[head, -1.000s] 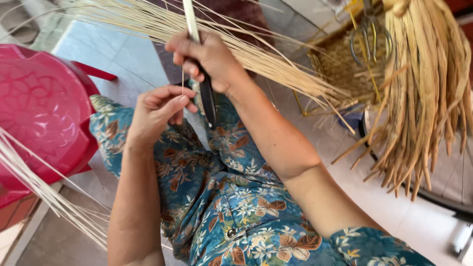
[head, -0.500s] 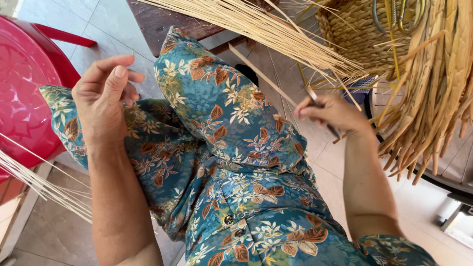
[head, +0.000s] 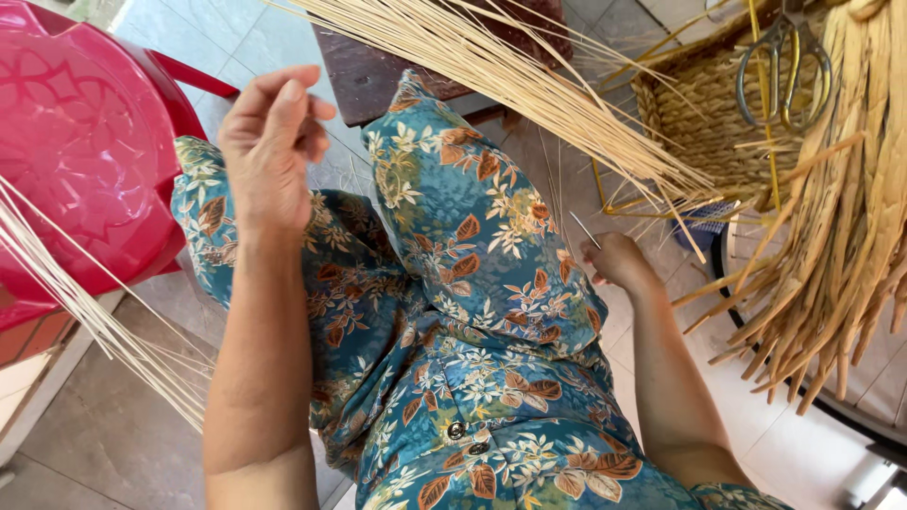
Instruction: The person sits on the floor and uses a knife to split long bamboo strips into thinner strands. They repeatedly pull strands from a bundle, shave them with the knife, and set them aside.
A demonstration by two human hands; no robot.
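The fan of thin pale yellow reed strips (head: 529,85) lies ahead of the knees, its long axis running from upper left down to lower right, ending just above the right hand (head: 616,260). That hand is closed on a slim metal blade (head: 584,229) (handle hidden). The left hand (head: 274,142) is raised beside the pink plastic stool (head: 76,161) with fingers loosely curled; whether it pinches a strand cannot be told.

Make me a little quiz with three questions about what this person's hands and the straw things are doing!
1. True or false: the left hand is raised above the lap.
2. What metal tool lies on the woven basket?
3. The right hand holds: A) a thin blade, B) a cup, C) a ball.

Key:
1. True.
2. Scissors.
3. A, only its thin metal tip shows.
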